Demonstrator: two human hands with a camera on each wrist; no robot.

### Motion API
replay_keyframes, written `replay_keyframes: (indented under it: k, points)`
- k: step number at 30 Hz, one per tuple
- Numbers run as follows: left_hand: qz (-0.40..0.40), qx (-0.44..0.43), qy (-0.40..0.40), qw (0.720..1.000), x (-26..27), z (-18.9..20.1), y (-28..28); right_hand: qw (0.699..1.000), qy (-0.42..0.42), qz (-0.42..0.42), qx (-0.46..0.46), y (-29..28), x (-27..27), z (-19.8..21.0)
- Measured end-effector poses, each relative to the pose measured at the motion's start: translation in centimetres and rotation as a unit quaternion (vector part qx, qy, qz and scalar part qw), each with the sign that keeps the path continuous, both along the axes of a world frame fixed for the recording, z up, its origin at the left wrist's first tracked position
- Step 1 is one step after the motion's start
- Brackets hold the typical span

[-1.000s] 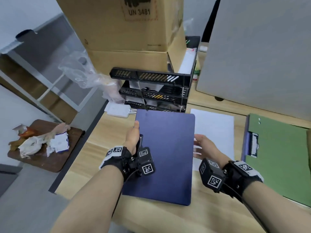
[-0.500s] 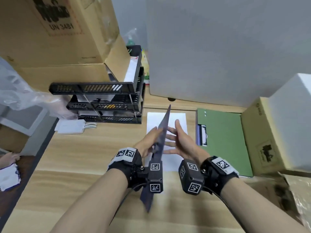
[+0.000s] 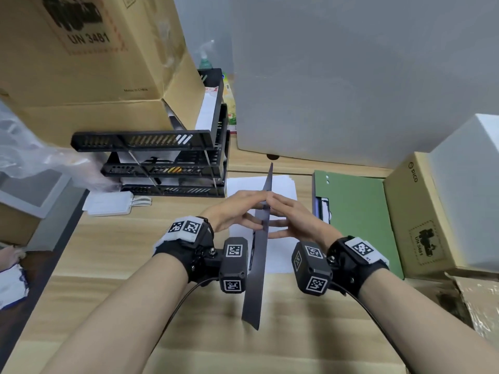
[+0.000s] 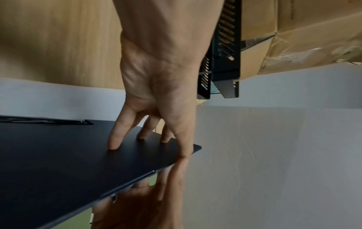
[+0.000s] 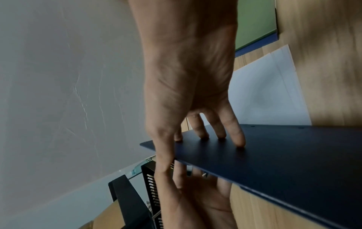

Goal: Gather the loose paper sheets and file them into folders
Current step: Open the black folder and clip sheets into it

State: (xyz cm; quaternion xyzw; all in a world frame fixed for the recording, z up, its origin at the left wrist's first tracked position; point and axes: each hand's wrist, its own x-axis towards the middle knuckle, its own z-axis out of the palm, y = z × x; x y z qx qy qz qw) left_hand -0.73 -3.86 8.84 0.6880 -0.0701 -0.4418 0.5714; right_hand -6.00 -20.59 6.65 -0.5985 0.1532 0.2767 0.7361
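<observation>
A dark blue folder [image 3: 256,279] stands on edge over the wooden desk, held upright between my two hands. My left hand [image 3: 237,209] presses straight fingers against its left face, and my right hand [image 3: 291,214] presses straight fingers against its right face. The thumbs meet over the top edge. In the left wrist view the left hand's fingertips [image 4: 113,145] rest on the folder [image 4: 68,155]; in the right wrist view the right hand's fingertips [image 5: 240,142] rest on the folder [image 5: 284,155]. White paper sheets [image 3: 280,187] lie flat on the desk beneath. A green folder [image 3: 356,220] lies to the right.
A black stacked letter tray [image 3: 162,163] stands at the back left under large cardboard boxes [image 3: 94,63]. A grey panel [image 3: 351,76] closes the back. A small cardboard box [image 3: 413,211] sits at the right, a white power adapter [image 3: 110,203] at the left.
The blue folder lay flat under my hands one second ago. It has been tipped up onto its edge above the white sheets, and both hands now press its two faces.
</observation>
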Motion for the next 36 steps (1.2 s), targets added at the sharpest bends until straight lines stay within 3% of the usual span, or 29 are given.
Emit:
replay_keyframes:
  k: [9, 15, 21, 30, 36]
  points:
    - [0.046, 0.006, -0.029, 0.999, 0.0, -1.1, 0.2, 1.0, -0.019, -0.007, -0.023, -0.1, -0.3, -1.4]
    - [0.05, 0.096, -0.093, 0.99, 0.6, -1.4, 0.2, 0.998, -0.024, -0.029, -0.043, -0.2, -0.5, -1.5]
    - [0.067, -0.001, -0.074, 0.995, 0.1, -1.3, 0.8, 0.996, -0.039, -0.018, -0.072, -0.3, -0.6, -1.4]
    - [0.022, 0.047, -0.086, 0.995, 1.3, -0.2, 1.2, 0.998, -0.039, -0.008, -0.057, -0.1, -0.8, -1.5]
    - [0.032, 0.041, -0.077, 0.996, 1.7, 0.3, 1.3, 0.997, -0.046, 0.007, -0.067, -0.1, -0.6, -1.0]
